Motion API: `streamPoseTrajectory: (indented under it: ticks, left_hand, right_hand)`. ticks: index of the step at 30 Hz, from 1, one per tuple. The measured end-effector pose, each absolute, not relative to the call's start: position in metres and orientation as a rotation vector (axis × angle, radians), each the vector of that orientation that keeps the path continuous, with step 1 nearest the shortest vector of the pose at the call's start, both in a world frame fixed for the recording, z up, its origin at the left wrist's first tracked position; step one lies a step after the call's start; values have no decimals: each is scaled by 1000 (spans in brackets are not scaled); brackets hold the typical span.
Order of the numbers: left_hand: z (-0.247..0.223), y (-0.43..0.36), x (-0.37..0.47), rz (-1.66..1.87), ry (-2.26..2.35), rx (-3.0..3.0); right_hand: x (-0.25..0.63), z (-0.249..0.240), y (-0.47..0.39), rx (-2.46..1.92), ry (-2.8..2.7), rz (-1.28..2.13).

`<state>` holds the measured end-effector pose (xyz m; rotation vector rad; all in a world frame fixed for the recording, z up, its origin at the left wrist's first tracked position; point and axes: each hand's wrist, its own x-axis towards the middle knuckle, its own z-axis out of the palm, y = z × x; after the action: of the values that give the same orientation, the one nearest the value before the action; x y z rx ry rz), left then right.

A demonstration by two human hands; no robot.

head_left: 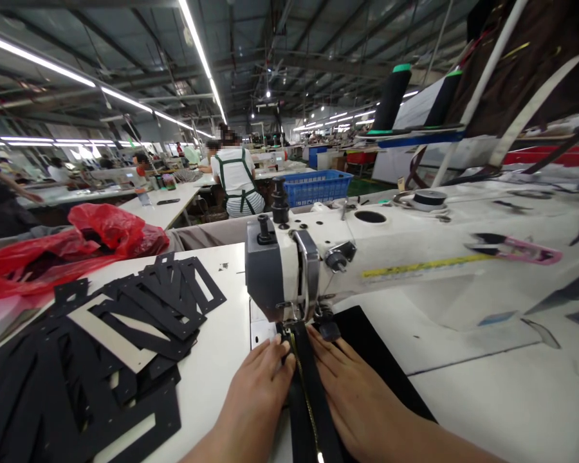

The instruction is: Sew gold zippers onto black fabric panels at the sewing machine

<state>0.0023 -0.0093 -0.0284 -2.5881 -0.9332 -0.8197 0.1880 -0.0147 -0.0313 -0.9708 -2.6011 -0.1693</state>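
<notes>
A black zipper (pixel 307 392) with brass-coloured teeth runs from the front edge up under the presser foot of a white sewing machine (pixel 289 270). My left hand (pixel 263 379) is at its left edge, thumb and fingers drawn together on the tape. On the other side my right hand (pixel 352 392) lies flat, fingers stretched towards the needle area and pressing on the black material. A larger black fabric piece (pixel 367 328) extends beneath and beyond my right hand. The needle point itself is hidden by the machine's foot.
Black frame-shaped pieces (pixel 139 321) lie heaped on the left, one showing a pale side. Behind them is a red plastic bag (pixel 110 235). Pink-handled thread snips (pixel 516 247) rest on the machine arm. A blue crate (pixel 318 186) and a seated person (pixel 236 177) are farther back.
</notes>
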Motion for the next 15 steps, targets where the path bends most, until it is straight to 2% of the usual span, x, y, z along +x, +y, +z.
streamPoseTrajectory:
  ticks: [15]
  left_hand:
    - [-32,-9,1,-820,-950,-2631]
  right_hand:
    - [191,-33,-18,-951,-2646,-191]
